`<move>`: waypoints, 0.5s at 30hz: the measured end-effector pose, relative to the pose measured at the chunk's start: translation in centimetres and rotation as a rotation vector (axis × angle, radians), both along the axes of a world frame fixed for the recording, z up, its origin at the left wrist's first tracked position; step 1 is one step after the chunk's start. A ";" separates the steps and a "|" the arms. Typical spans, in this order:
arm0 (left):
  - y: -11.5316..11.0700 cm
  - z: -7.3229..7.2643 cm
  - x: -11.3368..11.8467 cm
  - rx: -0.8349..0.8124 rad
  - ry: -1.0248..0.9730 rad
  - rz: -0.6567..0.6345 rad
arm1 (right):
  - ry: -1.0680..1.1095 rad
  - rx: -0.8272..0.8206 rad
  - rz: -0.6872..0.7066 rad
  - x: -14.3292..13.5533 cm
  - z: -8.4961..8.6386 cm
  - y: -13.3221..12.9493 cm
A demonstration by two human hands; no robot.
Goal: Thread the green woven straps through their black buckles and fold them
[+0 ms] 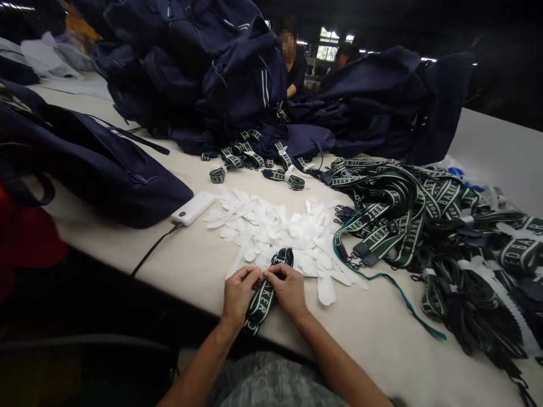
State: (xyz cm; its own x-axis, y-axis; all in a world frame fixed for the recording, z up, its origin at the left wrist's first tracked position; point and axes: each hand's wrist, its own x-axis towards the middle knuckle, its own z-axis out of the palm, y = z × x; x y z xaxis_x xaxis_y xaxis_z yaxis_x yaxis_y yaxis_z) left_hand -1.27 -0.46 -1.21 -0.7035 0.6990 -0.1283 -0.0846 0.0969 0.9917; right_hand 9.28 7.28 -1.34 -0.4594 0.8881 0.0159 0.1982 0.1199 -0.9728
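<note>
A folded dark green strap (262, 299) with white lettering lies at the near edge of the table, below and between my hands. My left hand (238, 295) is closed in a pinch at the strap's middle, thumb and forefinger together. Opposite it, my right hand (289, 289) pinches too, its fingertips almost meeting the left ones. A small bit of a white strip shows between the fingertips, across the strap; most of it is hidden by the fingers. Just beyond my hands spreads a heap of loose white strips (275, 223).
Lettered straps (394, 198) are piled on the right, with a thin green cord (403, 299) trailing. Several bundled straps (237, 152) lie farther back. A white power bank (194, 208) with a black cable sits left, beside a navy bag (106, 164). Navy backpacks (237, 73) and a person (294, 70) are behind.
</note>
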 end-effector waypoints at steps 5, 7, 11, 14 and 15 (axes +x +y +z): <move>-0.2 0.3 0.4 0.006 0.326 0.004 | -0.140 0.093 -0.016 -0.2 0.8 -0.2; -0.3 0.4 0.7 0.034 0.483 0.012 | -0.219 0.142 -0.023 -0.4 1.1 -0.2; -0.6 0.2 0.8 0.134 0.734 -0.008 | -0.224 0.137 -0.050 -0.6 1.3 -0.1; -0.7 -0.1 -0.1 0.251 0.927 -0.057 | -0.087 0.064 -0.038 -0.6 1.0 0.1; -0.6 -0.3 -0.6 0.286 1.084 -0.093 | -0.043 0.045 -0.040 -0.7 0.8 0.1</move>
State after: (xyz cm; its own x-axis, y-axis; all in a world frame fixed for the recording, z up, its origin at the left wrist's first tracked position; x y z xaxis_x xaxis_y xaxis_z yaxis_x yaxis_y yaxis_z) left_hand -1.89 -1.09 -1.51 -0.2900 0.6601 0.6929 0.8317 -0.1844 0.5238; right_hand 8.58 7.41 -0.57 -0.4250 0.9044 0.0373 0.2450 0.1546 -0.9571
